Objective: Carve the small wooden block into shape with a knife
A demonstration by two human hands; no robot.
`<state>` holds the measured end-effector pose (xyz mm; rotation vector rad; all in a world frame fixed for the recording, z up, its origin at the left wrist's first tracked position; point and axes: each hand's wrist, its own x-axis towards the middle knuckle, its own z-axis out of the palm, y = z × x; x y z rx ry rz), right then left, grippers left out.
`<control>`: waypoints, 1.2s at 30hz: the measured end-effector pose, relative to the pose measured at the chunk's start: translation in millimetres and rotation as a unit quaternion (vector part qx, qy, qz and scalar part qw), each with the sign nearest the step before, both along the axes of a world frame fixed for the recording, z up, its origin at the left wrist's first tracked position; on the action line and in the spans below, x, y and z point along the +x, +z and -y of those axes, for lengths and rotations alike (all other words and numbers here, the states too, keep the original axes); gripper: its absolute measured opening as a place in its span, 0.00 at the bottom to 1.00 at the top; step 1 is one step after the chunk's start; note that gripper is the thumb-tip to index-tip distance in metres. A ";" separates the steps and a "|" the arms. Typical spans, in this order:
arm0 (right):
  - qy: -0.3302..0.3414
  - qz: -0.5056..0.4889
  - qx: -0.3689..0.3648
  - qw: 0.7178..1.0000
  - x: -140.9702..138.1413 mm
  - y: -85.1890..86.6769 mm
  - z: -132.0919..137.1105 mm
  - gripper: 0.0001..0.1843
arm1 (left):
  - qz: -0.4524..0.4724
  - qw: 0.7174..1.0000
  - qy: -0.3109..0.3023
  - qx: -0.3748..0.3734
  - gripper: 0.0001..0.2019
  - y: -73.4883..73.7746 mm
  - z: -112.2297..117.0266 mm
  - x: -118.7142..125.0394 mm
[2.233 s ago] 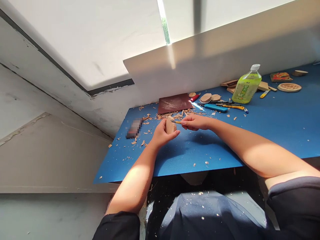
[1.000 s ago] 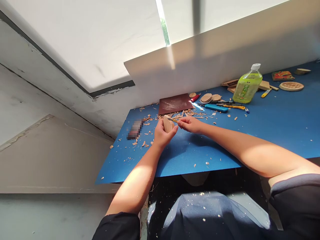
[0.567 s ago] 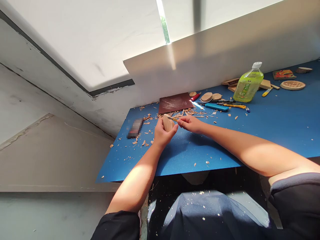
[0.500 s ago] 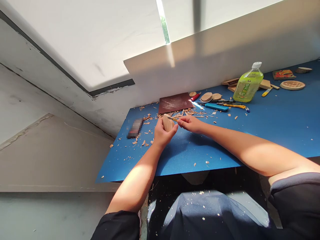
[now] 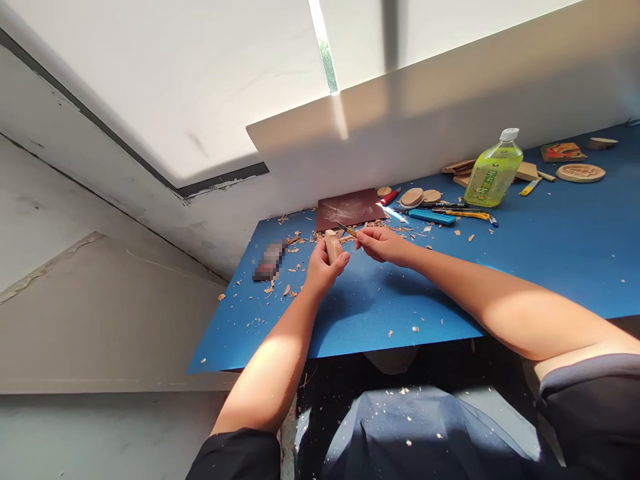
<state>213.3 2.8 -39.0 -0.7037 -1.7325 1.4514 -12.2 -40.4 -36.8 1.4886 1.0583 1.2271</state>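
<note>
My left hand (image 5: 324, 264) is closed around a small light wooden block (image 5: 333, 244), held upright just above the blue table (image 5: 525, 253). My right hand (image 5: 383, 243) pinches a small knife (image 5: 349, 231) with a yellow handle; its blade points left and up, beside the top of the block. Wood shavings (image 5: 295, 240) lie scattered around both hands.
A dark red sanding sheet (image 5: 350, 207) lies behind the hands against the white wall. Further right are wooden discs (image 5: 417, 197), a blue cutter (image 5: 431, 216), pens, a green bottle (image 5: 493, 170) and a carved round plaque (image 5: 580, 173). A blurred dark object (image 5: 270, 259) lies left.
The knife has lifted off the block and now points up and left beside its top. My left hand has turned the block slightly narrower to the camera.
</note>
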 end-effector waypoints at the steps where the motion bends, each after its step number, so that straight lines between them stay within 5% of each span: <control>1: 0.000 0.002 -0.002 1.000 1.9 -0.1 -0.9 0.33 | 0.014 1.000 -0.017 -0.015 0.34 -0.5 -0.6 -0.6; 6: 0.021 0.031 -0.015 0.999 5.5 -2.1 -3.4 0.32 | 0.063 0.994 -0.065 -0.054 0.33 -1.3 -2.4 -0.9; 13: 0.075 0.055 -0.020 0.995 6.2 3.9 0.7 0.30 | 0.014 0.996 -0.088 -0.030 0.29 1.4 -0.8 -2.9; 25: 0.095 0.152 -0.013 0.984 20.1 16.6 1.3 0.34 | -0.099 0.992 -0.074 0.010 0.29 6.4 4.3 -4.6; 36: 0.089 0.180 -0.004 0.980 22.7 10.9 -3.7 0.36 | -0.211 0.975 -0.013 0.070 0.30 1.9 4.3 -4.9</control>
